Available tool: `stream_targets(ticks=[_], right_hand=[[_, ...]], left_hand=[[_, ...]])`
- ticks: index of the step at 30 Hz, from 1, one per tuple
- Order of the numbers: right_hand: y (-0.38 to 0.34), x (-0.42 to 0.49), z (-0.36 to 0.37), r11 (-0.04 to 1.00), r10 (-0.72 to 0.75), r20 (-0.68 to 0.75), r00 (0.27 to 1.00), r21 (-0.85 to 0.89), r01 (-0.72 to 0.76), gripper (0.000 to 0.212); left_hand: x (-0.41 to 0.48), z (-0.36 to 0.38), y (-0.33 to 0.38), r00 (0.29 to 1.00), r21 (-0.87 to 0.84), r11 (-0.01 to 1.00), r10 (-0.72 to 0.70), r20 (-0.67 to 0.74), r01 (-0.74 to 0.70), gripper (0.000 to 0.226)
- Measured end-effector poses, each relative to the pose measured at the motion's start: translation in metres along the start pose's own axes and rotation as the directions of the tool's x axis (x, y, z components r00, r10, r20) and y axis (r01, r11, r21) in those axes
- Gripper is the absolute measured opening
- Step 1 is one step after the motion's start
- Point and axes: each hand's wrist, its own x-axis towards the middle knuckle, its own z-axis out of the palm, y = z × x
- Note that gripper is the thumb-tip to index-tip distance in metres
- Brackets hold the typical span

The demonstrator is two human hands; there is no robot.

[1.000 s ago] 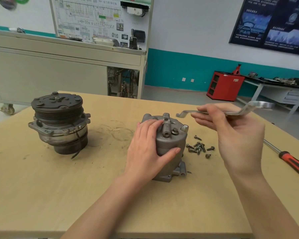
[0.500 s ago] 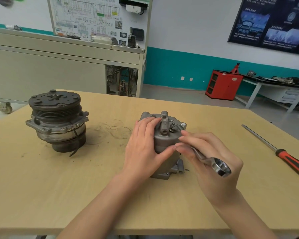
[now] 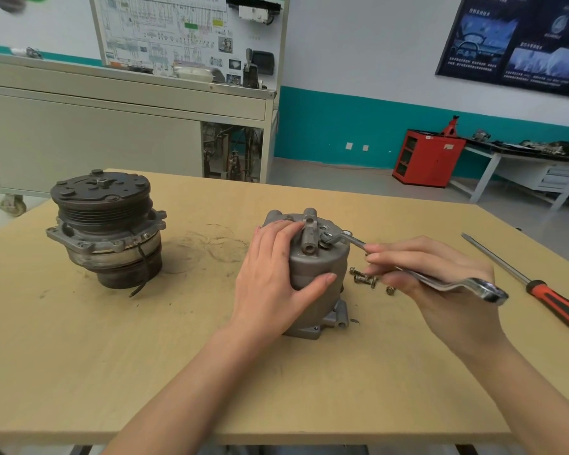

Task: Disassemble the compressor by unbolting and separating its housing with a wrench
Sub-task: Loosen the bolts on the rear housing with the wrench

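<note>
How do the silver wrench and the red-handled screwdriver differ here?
The silver metal wrench is held by the right hand, its end atop the grey housing; the red-handled screwdriver lies untouched on the table. The wrench is all metal; the screwdriver has a coloured handle.

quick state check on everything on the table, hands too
housing, upright on the table, left hand gripping it
wrench, open end on a top bolt, right hand holding the shaft
loose bolts, lying beside the housing
pulley section, standing apart at left
screwdriver, lying untouched at right
</note>
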Motion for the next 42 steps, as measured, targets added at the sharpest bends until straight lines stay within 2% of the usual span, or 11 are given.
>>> stream_targets(ticks=[7,10,12,14,17,19,21,24,26,34,42], right_hand=[[-0.007,-0.002,0.033,0.986,-0.137,-0.051,0.989,-0.099,0.132,0.031],[-0.005,-0.012,0.041,0.965,0.171,-0.220,0.961,0.234,-0.118,0.022],[0.004,-0.014,0.038,0.797,0.466,-0.270,0.843,0.542,-0.266,0.016],[0.024,-0.001,0.026,0.532,0.709,-0.150,0.689,0.756,-0.382,0.014],[0.066,0.044,0.009,0.204,0.856,0.167,0.489,0.759,-0.618,0.012],[0.086,0.079,0.015,0.099,0.835,0.374,0.404,0.619,-0.779,0.012],[0.097,0.106,0.032,0.128,0.776,0.515,0.365,0.439,-0.890,0.010],[0.099,0.133,0.058,0.254,0.679,0.633,0.372,0.273,-0.928,0.012],[0.094,0.144,0.069,0.285,0.621,0.676,0.396,0.276,-0.918,0.018],[0.100,0.130,0.058,-0.012,0.623,0.674,0.398,0.516,-0.856,0.030],[0.097,0.136,0.066,0.036,0.647,0.656,0.388,0.483,-0.875,0.030]], left_hand=[[-0.001,0.003,0.000,0.999,-0.009,1.000,0.011,-0.032,-0.011,0.069],[0.000,0.001,0.000,1.000,-0.002,1.000,0.009,-0.016,-0.009,0.070],[0.000,0.000,0.000,1.000,-0.003,1.000,-0.003,0.001,0.003,0.071],[0.001,-0.001,0.001,1.000,-0.005,1.000,-0.018,0.008,0.018,0.072],[0.000,-0.001,0.002,1.000,-0.009,1.000,-0.025,0.014,0.025,0.073],[-0.001,-0.002,0.002,0.999,-0.013,1.000,-0.027,0.020,0.027,0.073],[0.000,-0.001,0.001,1.000,-0.011,1.000,-0.021,0.014,0.021,0.072],[0.000,0.000,0.001,1.000,-0.014,1.000,-0.005,-0.002,0.005,0.072],[0.001,0.000,0.001,1.000,-0.016,1.000,0.001,-0.007,-0.001,0.071],[0.001,0.001,0.001,1.000,-0.025,1.000,-0.008,-0.003,0.008,0.071],[0.001,0.000,0.001,1.000,-0.025,1.000,-0.007,-0.002,0.007,0.071]])
